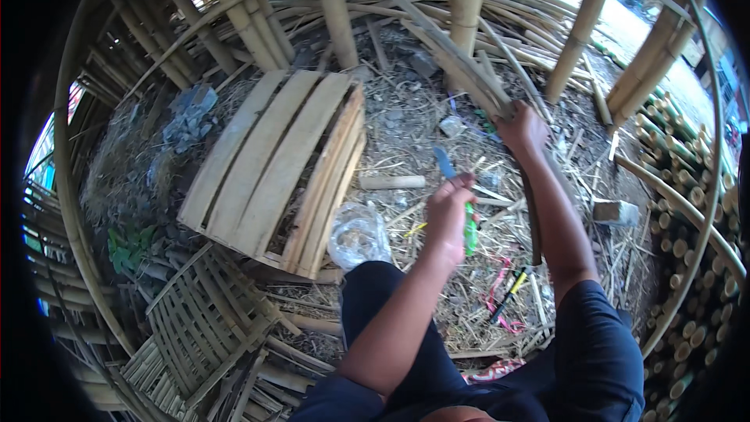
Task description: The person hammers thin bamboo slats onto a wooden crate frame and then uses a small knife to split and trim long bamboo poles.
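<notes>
My left hand (449, 215) is closed around the green handle (470, 236) of a knife. The knife's bluish blade (444, 162) points up and away, clear of any contact I can see. Farther ahead and to the right, my right hand (522, 129) grips several long, flat bamboo strips (461, 66). They stretch away toward the far bamboo post, and one strip (535, 223) runs back beside my right forearm. Beneath my hands, the ground is littered with bamboo shavings (500, 211). A short bamboo piece (392, 182) lies left of the knife.
A slatted wooden crate (269, 164) stands at left, with a clear plastic bag (359, 238) beside it. Near my legs lies a yellow-and-black tool (512, 293) with pink string. Bamboo posts (471, 8) rise ahead. At right are a block (616, 212) and stacked bamboo poles (687, 266).
</notes>
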{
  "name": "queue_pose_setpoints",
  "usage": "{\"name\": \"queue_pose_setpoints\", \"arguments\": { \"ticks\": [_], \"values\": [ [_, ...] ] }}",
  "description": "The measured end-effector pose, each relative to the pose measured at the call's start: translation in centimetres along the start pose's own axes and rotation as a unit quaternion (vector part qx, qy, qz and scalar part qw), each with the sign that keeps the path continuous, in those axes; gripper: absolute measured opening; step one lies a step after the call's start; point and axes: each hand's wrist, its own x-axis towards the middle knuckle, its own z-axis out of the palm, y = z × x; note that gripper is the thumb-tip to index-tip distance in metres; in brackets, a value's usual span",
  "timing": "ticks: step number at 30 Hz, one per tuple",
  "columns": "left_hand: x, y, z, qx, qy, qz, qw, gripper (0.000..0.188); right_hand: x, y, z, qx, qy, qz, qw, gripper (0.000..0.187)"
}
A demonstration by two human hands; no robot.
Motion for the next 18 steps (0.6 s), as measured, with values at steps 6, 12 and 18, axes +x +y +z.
{"name": "queue_pose_setpoints", "arguments": {
  "ticks": [6,12,18],
  "values": [
    [3.1,-1.9,4.4,0.041,-0.01,0.022,0.999,0.036,31.7,-11.4,-5.1,-0.117,0.198,-0.208,0.951,0.132],
    [5.5,-0.3,0.4,0.076,0.125,0.024,0.989,0.037,14.3,-22.9,-7.5,0.242,0.09,-0.363,0.895,0.072],
    [4.1,-0.9,2.0,-0.02,0.072,0.01,0.997,0.033,0.9,1.2,7.1,0.308,0.121,-0.206,0.921,0.027]
  ]
}}
